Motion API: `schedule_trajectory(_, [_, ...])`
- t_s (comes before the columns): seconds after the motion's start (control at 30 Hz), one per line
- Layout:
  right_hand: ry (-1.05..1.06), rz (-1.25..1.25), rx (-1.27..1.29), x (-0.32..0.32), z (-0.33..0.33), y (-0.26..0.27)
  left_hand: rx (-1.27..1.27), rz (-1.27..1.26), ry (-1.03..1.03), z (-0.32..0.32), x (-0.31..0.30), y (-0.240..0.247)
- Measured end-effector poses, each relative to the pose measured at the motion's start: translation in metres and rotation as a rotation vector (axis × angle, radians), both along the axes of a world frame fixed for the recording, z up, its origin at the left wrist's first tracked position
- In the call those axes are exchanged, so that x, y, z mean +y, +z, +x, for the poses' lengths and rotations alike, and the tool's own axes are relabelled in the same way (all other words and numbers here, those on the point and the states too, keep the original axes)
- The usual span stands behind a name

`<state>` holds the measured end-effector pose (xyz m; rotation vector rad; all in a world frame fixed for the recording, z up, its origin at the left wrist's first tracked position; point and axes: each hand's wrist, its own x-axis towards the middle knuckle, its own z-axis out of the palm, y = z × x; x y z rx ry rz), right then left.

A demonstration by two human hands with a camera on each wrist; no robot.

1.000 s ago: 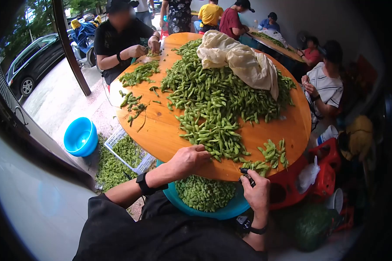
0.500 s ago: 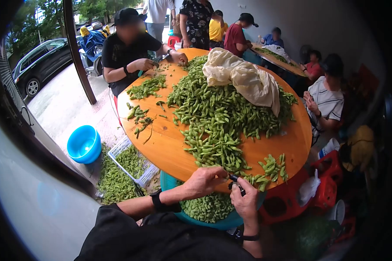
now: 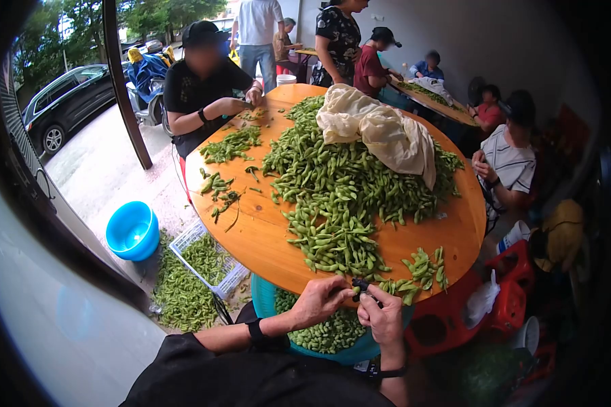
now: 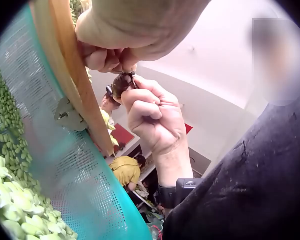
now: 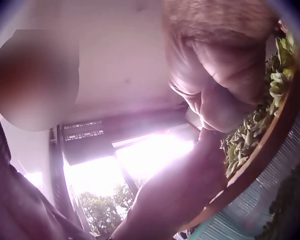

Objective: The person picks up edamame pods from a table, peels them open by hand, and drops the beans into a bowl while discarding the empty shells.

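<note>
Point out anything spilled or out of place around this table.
Loose green pods lie on the ground beside the white crate, to the left of the table. That looks odd with a crate right there; they may have spilled, or been dropped deliberately.

looks like an open-fronted workroom, street level. in the middle, wooden table point(image 3: 268, 214) heaped with green pods point(image 3: 332, 176). out past table's left: parked car point(image 3: 68, 105), scooter point(image 3: 146, 105), trees point(image 3: 163, 15). on floor left of table: blue basin point(image 3: 132, 232), white crate point(image 3: 232, 279). beyond table: second table point(image 3: 463, 121) with more pods, seated people point(image 3: 372, 71), plain grey wall point(image 3: 448, 34). right of table: red plastic stools point(image 3: 508, 305).
</note>
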<state>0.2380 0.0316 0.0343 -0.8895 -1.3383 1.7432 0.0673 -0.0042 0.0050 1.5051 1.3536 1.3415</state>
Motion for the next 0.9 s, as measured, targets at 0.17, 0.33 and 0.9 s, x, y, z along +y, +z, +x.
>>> schedule_trajectory(0.17, [0.023,-0.029,0.008,0.004,-0.001,0.003,-0.107,-0.015,-0.016,0.005,0.002,-0.013])
schedule_trajectory(0.33, [0.074,-0.136,0.18,0.009,0.002,-0.008,-0.829,-0.367,-0.319,0.004,0.001,-0.009])
schedule_trajectory(0.9, [0.104,-0.074,0.111,0.003,0.016,-0.005,-0.934,-0.409,-0.414,0.009,-0.003,-0.02])
